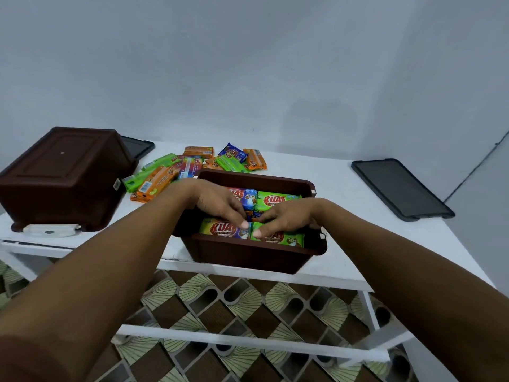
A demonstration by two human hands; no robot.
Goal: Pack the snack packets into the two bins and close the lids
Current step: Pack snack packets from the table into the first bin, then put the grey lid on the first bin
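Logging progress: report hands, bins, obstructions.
Both hands, left and right, pressing packets in open brown plastic bin. Second brown bin upside down. Loose packets remain.

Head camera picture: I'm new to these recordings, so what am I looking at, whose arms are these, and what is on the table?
There is no machine here. A person wears a camera on the head, looking down at their own bare arms. The left hand and right hand press down among snack packets in the open brown bin on the white table. More loose packets lie behind it. A second brown bin sits upside down at left. Two dark lids lie flat: one at right, another partly hidden behind the upturned bin.
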